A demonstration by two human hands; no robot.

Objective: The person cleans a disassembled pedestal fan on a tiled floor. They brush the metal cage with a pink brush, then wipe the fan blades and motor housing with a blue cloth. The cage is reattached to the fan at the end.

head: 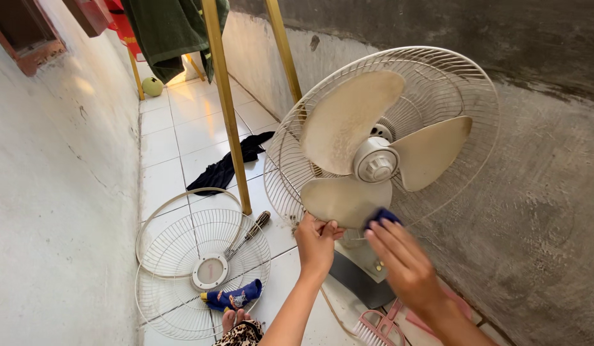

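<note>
Now: left hand [316,243] grip pinching dusty cream plastic blade [346,200] at 6 o'clock; right hand [403,259] grip pressing blue cloth [382,216] on it.

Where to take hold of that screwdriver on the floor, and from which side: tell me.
Take the screwdriver by its dark ribbed handle, the upper-right end, which lies on bare tile clear of the detached front grille. Come from above and the right, fingers across the handle. The thin shaft slants down-left over the grille wires, so a grip there would probably be poor and could snag the wires.
</note>
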